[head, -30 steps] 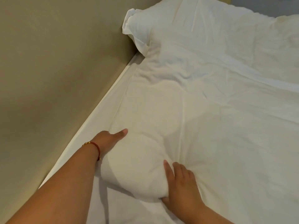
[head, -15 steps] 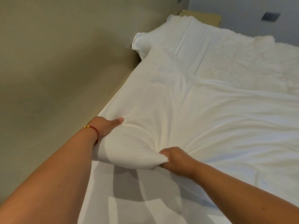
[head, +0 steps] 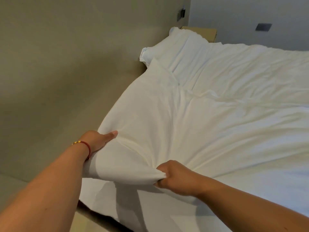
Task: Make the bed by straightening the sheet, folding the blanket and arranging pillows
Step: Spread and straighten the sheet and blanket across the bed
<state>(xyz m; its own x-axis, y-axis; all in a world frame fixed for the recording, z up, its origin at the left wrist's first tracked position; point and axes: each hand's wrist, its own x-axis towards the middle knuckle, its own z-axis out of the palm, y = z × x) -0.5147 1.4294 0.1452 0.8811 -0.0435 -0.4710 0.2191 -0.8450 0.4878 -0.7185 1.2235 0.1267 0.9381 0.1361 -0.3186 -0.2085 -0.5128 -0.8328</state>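
Observation:
A white blanket [head: 209, 124] covers most of the bed and is wrinkled. My left hand [head: 98, 141] grips its near left edge, thumb on top, fingers hidden under the cloth. My right hand [head: 175, 178] is a fist that pinches a bunch of the same edge, lifted off the white sheet [head: 130, 206] below. A white pillow [head: 189, 47] lies at the head of the bed, against the wall.
A beige wall [head: 66, 72] runs along the bed's left side with a narrow gap. A wooden headboard piece [head: 200, 30] shows behind the pillow. Floor [head: 10, 183] shows at the lower left, and the bed's dark base [head: 103, 218] sits under the near corner.
Both hands went from resting flat on the blanket to gripping its edge and lifting it toward me. My view has pulled back, so more of the bed and the wall shows.

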